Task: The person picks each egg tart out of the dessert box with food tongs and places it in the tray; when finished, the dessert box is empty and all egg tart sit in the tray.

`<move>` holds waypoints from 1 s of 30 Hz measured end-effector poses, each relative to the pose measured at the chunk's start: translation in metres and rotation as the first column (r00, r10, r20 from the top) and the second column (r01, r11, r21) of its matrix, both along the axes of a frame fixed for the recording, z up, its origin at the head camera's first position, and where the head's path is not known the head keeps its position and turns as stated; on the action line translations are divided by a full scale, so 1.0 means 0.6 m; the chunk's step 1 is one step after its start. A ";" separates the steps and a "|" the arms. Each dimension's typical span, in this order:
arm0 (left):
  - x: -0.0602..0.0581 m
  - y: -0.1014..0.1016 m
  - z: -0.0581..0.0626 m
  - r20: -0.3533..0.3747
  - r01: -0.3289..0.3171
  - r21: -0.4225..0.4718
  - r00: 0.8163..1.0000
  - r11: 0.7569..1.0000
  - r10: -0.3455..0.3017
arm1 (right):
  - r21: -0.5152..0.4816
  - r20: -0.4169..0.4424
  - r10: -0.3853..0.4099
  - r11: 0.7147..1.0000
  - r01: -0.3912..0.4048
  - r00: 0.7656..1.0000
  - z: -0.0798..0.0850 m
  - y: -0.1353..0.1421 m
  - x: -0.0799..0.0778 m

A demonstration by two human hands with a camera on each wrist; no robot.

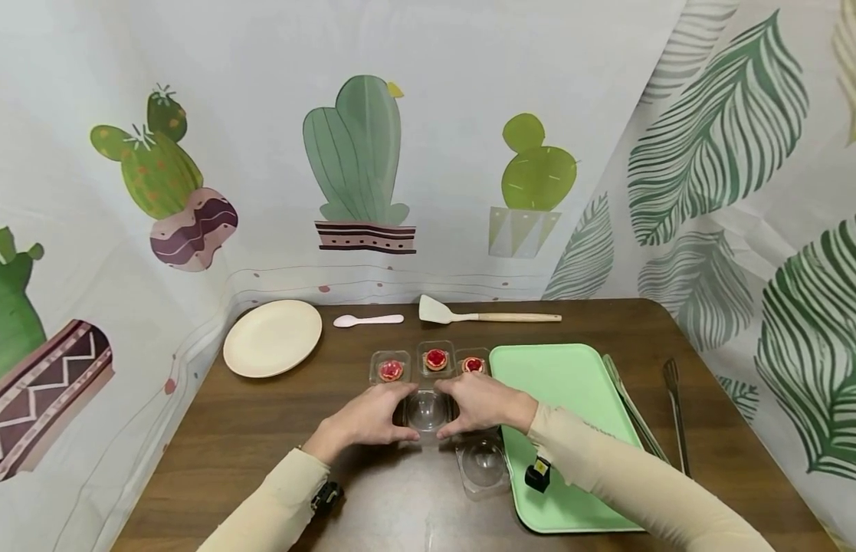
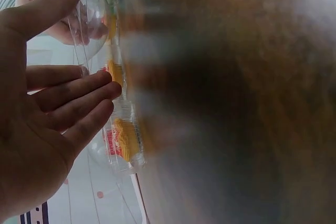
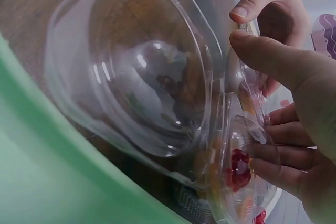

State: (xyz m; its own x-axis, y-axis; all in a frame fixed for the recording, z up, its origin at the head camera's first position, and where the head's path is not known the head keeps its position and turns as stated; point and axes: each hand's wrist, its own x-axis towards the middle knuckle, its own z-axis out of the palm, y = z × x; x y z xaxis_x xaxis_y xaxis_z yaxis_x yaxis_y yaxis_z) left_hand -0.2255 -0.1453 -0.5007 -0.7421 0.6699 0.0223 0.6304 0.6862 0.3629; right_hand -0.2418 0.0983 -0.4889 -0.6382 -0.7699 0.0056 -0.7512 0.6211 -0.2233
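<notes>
Between my two hands is a clear domed plastic lid (image 1: 428,412). My left hand (image 1: 372,414) holds its left edge with the thumb and fingertips, and my right hand (image 1: 483,402) holds the opposite edge. Just beyond the lid, a clear plastic box (image 1: 425,349) contains a red-topped tart (image 1: 437,359). A second tart (image 1: 390,371) sits in a box on the left, and a third tart (image 1: 473,365) in one on the right, partly behind my right hand. In the right wrist view, another domed lid (image 3: 152,77) lies open in the foreground.
A green tray (image 1: 559,368) lies under my right forearm, with metal tongs (image 1: 634,406) along its right edge and a dark fork-like utensil (image 1: 676,414) beyond. Along the back are a cream plate (image 1: 272,339), a pink spoon (image 1: 368,320) and a wooden-handled spatula (image 1: 490,314).
</notes>
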 end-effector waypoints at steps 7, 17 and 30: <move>0.001 0.001 -0.006 0.012 -0.015 0.000 1.000 1.000 0.015 | 0.020 -0.002 0.002 1.000 -0.002 1.000 -0.005 -0.002 -0.003; 0.006 0.005 -0.008 0.026 -0.020 0.015 0.999 1.000 0.019 | 0.023 -0.008 0.016 1.000 -0.015 1.000 -0.011 -0.002 -0.003; 0.008 0.010 -0.013 0.043 -0.046 -0.010 0.998 0.999 0.046 | 0.064 0.012 -0.012 0.998 0.011 1.000 -0.015 -0.003 -0.001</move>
